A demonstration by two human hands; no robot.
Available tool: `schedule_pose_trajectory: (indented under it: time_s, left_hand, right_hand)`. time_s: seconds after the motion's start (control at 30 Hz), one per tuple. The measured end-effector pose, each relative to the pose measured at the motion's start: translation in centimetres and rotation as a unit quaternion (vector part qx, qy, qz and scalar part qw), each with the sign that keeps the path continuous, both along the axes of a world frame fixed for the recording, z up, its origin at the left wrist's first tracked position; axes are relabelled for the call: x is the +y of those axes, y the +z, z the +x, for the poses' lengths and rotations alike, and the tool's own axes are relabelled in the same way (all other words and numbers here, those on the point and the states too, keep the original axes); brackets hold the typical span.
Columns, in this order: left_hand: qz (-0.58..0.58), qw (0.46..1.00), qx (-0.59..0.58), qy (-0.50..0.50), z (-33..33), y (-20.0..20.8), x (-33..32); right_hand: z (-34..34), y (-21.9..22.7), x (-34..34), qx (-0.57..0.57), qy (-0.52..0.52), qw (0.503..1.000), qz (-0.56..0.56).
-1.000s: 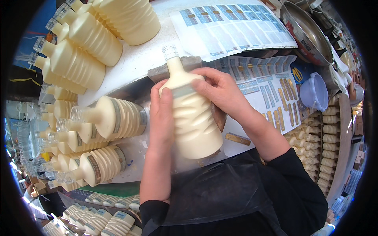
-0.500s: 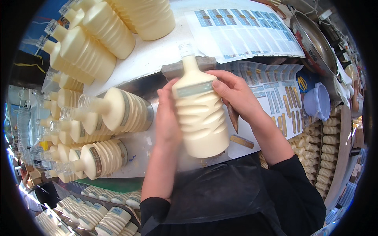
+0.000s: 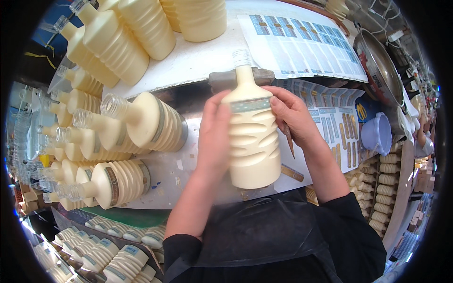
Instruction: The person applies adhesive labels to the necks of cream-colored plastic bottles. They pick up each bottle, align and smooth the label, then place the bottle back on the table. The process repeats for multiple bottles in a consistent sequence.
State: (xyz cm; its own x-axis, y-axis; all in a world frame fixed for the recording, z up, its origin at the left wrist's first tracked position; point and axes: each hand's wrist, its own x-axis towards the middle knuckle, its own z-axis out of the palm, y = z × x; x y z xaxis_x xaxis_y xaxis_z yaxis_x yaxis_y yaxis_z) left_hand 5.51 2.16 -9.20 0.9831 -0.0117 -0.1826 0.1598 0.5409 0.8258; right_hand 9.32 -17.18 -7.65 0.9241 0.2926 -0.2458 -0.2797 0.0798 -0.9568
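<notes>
Cream bottle (image 3: 255, 170) held over the bench (image 3: 166, 198); I find my right hand (image 3: 298, 115) clamped at its shoulder. Left hand (image 3: 211, 137) blurred, grip I cannot tell. Shoulder band (image 3: 251, 104) on; facing base bare, unlike the labelled bottles (image 3: 141, 123) leftward.

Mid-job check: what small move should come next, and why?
Probably press the right hand's thumb gently along the blue-green band: the band lies across the cream bottle below its neck, that thumb is at its right end, and the left hand, though blurred, flanks the other side.
</notes>
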Motion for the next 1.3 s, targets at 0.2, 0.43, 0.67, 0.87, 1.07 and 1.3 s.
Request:
schedule_pose_trajectory:
  time_s: [0.2, 0.43, 0.67, 0.87, 1.07, 1.3]
  left_hand:
    - [-0.032, 0.999, 0.012, 0.006, -0.2, 0.3, 0.0]
    - [0.141, 0.989, -0.040, -0.009, -1.0, 0.1, -0.3]
    - [0.216, 0.975, -0.053, 0.000, -1.1, 0.4, -0.4]
    - [0.173, 0.984, -0.038, -0.006, -1.1, 0.3, -0.2]
    - [0.150, 0.988, -0.039, -0.026, -1.0, 0.4, 0.3]
    - [-0.003, 0.999, -0.014, -0.034, -1.1, -0.2, -0.1]
  right_hand:
    - [0.2, 0.0, -0.2, 0.001, 0.008, 1.000, -0.007]
    - [-0.1, -1.2, -0.9, 0.031, -0.011, 0.998, 0.061]
    - [-0.3, -0.9, -0.3, 0.041, -0.029, 0.999, 0.015]
    - [-0.2, -0.8, -0.7, 0.036, -0.007, 0.999, 0.010]
    - [-0.8, 0.5, -0.7, 0.012, -0.003, 0.999, -0.030]
    - [-1.5, 1.8, 0.2, 0.009, -0.047, 0.999, 0.013]
